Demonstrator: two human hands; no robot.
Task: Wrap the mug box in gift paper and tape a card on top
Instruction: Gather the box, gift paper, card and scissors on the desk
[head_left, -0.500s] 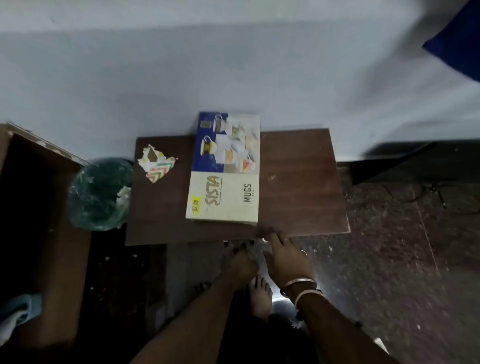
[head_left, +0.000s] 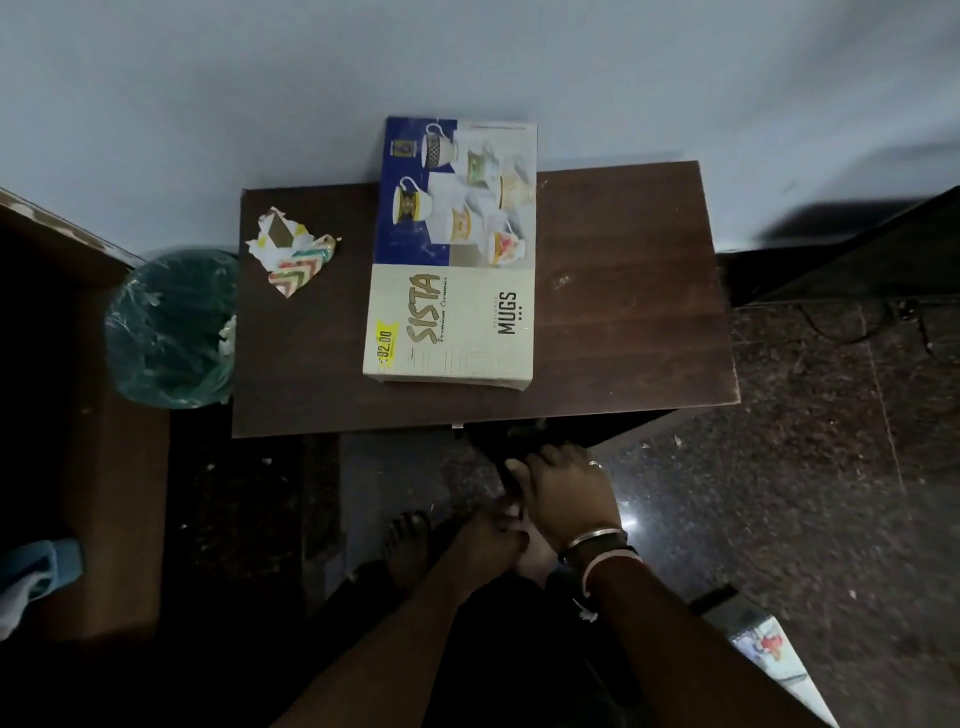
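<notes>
Both hands have slipped back off the table's (head_left: 623, 312) near edge since a moment ago, and the whole scene now sits higher in view. Right hand (head_left: 566, 493) is just off that near edge, thumb and fingers curled round a dark object (head_left: 498, 441) tucked under the lip of the table; it's too shadowy to say what it is. Bangles (head_left: 597, 538) ring that wrist. Left hand (head_left: 491, 538) hangs just below and beside the right one, further from the table, and it's so dim I cannot tell how its fingers lie or whether it has anything. Bare feet (head_left: 408, 545) stand on the dark speckled floor (head_left: 805, 467) on the near side of the table.

Up on the table, the mug box (head_left: 452, 260) lies flat and unwrapped at the middle, printed face up, its far end reaching past the table's far edge in this view. On the table's left part, apart from the box, sits a crumpled patterned paper scrap (head_left: 291, 254). Off the table's left side stands a green-lined bin (head_left: 166, 332).
</notes>
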